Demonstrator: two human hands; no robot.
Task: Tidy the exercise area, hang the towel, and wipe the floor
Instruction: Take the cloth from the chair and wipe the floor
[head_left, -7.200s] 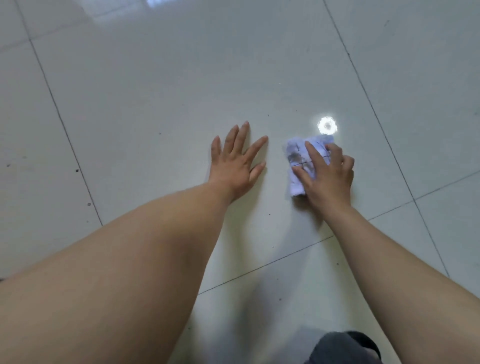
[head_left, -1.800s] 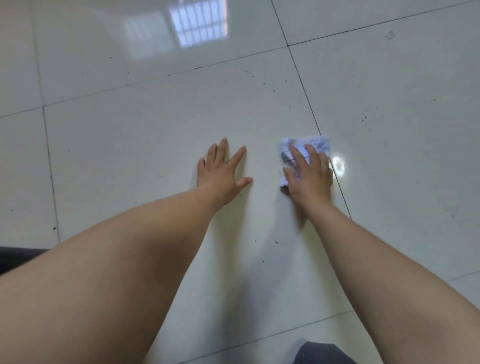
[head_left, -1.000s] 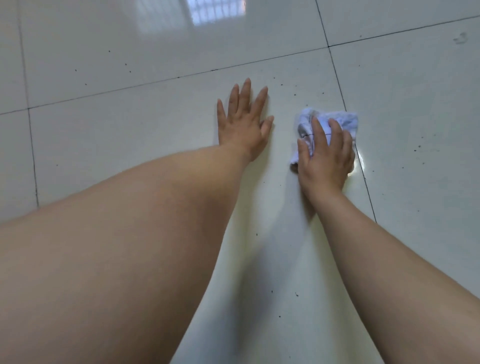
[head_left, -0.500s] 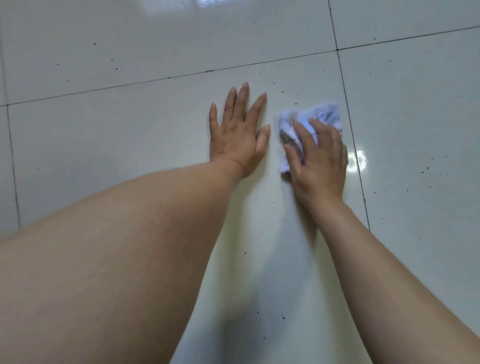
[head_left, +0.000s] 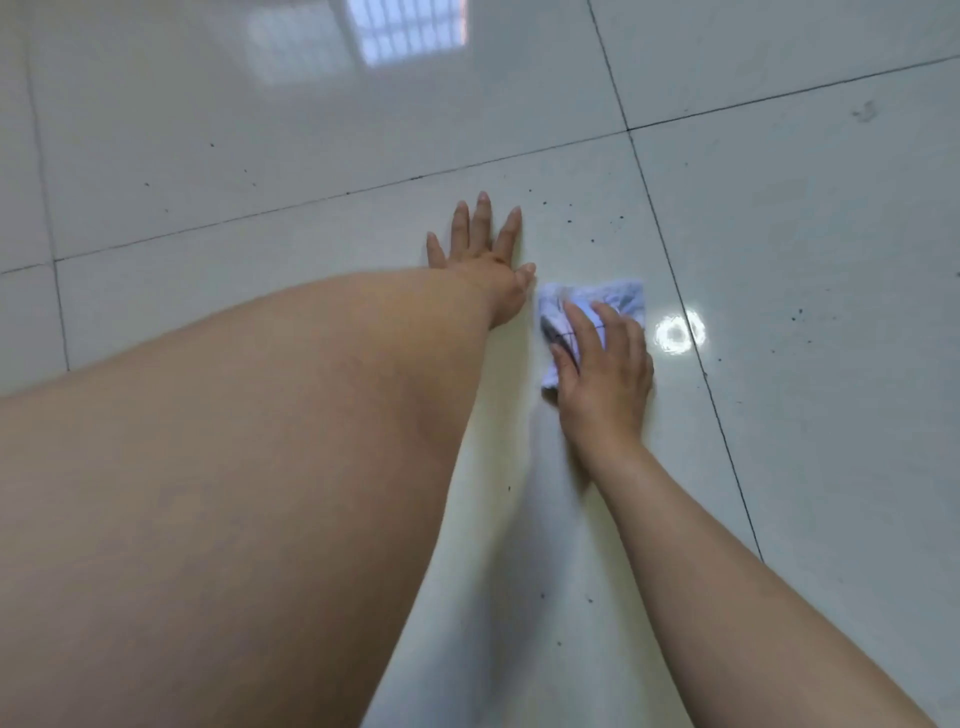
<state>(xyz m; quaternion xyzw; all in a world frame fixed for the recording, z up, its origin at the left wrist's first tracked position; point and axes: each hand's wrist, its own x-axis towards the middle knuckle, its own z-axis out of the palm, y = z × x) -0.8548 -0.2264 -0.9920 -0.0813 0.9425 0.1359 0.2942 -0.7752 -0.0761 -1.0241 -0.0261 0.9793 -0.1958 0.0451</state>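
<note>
Floor (head_left: 805, 467) wiping: right hand (head_left: 605, 364) presses cloth (head_left: 618, 299) under flat fingers, left hand (head_left: 483, 260) braces, fingers splayed, empty; the next stroke should target specks (head_left: 592, 228) at 12 o'clock.

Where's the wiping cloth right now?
Head view, right of centre: the cloth lies on the floor under the right hand, just right of the left hand and left of a grout line.
</note>
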